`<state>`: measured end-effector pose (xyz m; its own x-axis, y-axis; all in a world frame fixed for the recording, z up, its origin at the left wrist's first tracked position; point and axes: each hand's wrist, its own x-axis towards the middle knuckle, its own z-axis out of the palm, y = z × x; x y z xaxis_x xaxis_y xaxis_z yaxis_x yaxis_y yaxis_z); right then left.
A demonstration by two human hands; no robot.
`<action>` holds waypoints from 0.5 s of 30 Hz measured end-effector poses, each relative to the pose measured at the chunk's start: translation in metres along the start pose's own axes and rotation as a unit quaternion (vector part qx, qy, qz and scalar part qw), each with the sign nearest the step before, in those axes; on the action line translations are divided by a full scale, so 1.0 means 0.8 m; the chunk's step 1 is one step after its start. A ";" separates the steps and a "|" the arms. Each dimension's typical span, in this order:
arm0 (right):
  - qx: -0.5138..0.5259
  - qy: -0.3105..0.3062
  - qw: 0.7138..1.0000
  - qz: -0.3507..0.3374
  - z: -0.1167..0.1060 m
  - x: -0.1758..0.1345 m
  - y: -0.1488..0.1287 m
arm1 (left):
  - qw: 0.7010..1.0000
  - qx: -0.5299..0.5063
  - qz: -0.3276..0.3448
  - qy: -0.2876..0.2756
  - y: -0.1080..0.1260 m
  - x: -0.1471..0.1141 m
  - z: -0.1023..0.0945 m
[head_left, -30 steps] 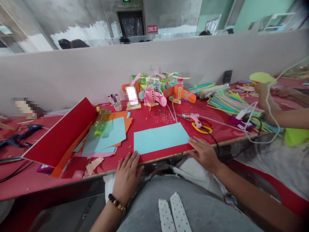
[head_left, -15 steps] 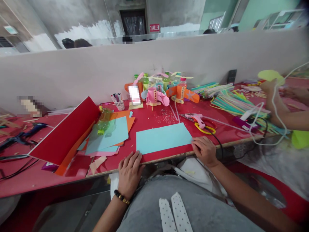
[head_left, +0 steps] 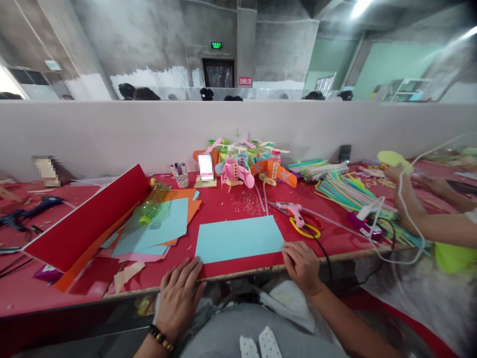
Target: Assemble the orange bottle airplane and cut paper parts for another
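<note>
A light blue sheet of card (head_left: 238, 239) lies flat on the red table before me. My left hand (head_left: 183, 287) rests palm down at the table edge, fingers stretched out, fingertips by the card's lower left corner. At the lower right corner, my right hand (head_left: 303, 266) lies with loosely bent fingers, its fingertips touching or just beside the card; nothing shows in its grip. Right of the card are a pink glue gun (head_left: 292, 210) and scissors with a yellow handle (head_left: 305, 234). Behind the card stand several bottle-bodied toy planes, among them a pink one (head_left: 231, 171).
To the left, a green-capped plastic bottle (head_left: 152, 201) lies on coloured card sheets (head_left: 164, 231) beside a propped red board (head_left: 93, 219). Bundled coloured strips (head_left: 346, 191) and a purple power strip (head_left: 367, 227) are at right, near another person's arm (head_left: 428, 219). A partition (head_left: 149, 132) runs behind.
My view has tilted up, so the table sits lower in the picture and more of the back wall shows. Both hands stay at the card's near corners; the card lies as before.
</note>
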<state>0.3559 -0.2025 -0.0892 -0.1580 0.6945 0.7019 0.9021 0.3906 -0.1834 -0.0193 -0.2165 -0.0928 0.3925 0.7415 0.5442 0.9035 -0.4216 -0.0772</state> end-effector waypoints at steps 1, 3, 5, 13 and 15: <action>0.007 0.000 1.000 0.002 0.001 0.000 0.000 | 1.000 0.000 -0.001 0.008 0.000 0.000 0.002; 0.017 -0.002 1.000 0.004 0.001 -0.002 0.002 | 1.000 0.002 -0.007 0.015 0.000 -0.001 0.004; 0.023 -0.011 1.000 0.004 0.001 -0.003 0.005 | 1.000 0.002 -0.015 0.010 0.002 -0.002 0.005; 0.013 -0.026 1.000 0.011 0.001 -0.005 0.010 | 0.999 -0.025 0.019 -0.028 -0.018 0.012 -0.008; 0.001 -0.017 1.000 0.017 0.002 -0.004 0.009 | 0.996 -0.032 0.067 -0.057 -0.039 0.023 -0.015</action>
<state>0.3623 -0.2007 -0.0939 -0.1400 0.7272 0.6720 0.9062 0.3677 -0.2090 -0.0422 -0.1960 -0.0704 0.5292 0.7289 0.4344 0.8301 -0.5507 -0.0873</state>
